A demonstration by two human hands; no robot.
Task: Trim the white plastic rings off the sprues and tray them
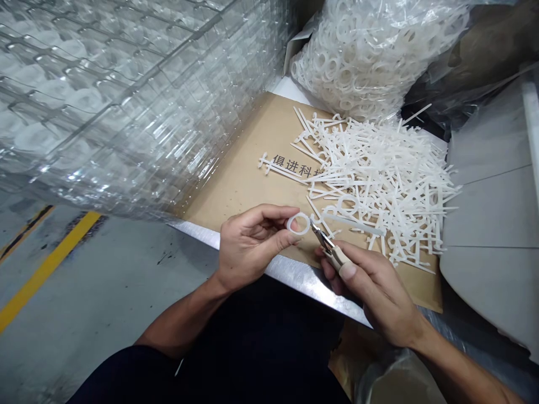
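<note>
Between the thumb and fingers of my left hand (256,241) is a white translucent plastic ring (290,225), held up over the front edge of the bench. My right hand (374,286) is wrapped round a pair of nippers (334,255) with pale handles. Their metal jaws point up and left, right at the ring's right side; whether they touch it I cannot tell. Just beyond the nippers spreads a large heap of thin white plastic sprue sticks (379,179). Another ring shape (348,204) shows at the heap's near side.
Brown cardboard (236,185) covers the metal-edged bench (311,286). Stacked clear plastic trays (168,101) holding white parts tower at the left. A clear bag of rings (357,62) stands at the back. A grey panel (497,219) borders the right. Yellow lines (50,269) mark the floor.
</note>
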